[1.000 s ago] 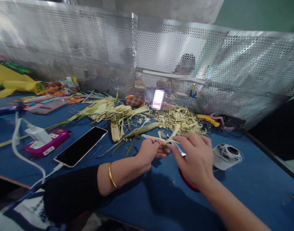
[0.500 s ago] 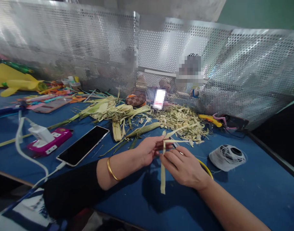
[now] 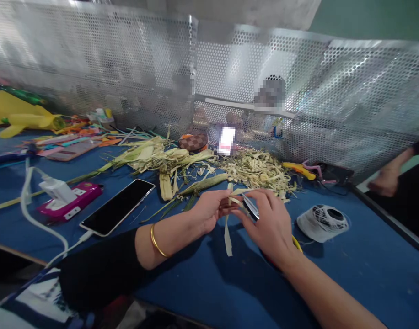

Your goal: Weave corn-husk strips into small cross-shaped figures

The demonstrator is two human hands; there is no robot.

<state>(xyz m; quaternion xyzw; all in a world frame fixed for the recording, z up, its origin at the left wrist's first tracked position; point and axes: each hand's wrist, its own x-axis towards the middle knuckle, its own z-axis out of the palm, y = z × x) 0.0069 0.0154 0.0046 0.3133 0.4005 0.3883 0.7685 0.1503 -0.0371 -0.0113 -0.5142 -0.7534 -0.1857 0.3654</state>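
Observation:
My left hand (image 3: 212, 208) pinches several pale corn husk strips (image 3: 228, 237) where they cross, and one strip hangs straight down below its fingers. My right hand (image 3: 271, 221) is at the same crossing, its thumb and forefinger around a strip that runs sideways; the exact contact is partly hidden. Metal blades (image 3: 251, 208), apparently of scissors, show behind the right fingers. A yellow handle (image 3: 297, 244) peeks out past the right wrist, and the hand covers what lies between.
Husks (image 3: 151, 155) and curled shreds (image 3: 260, 171) lie along a perforated metal screen (image 3: 127, 68). At right stands a thread spool (image 3: 321, 224). A phone (image 3: 118, 208) and magenta power strip (image 3: 72, 201) lie left. Another person's hand (image 3: 384, 180) shows at far right.
My right hand has left the hanging strip and risen to the crossing, fingers now around a sideways strip. The hanging strip swung slightly left. Another person's arm has appeared at far right.

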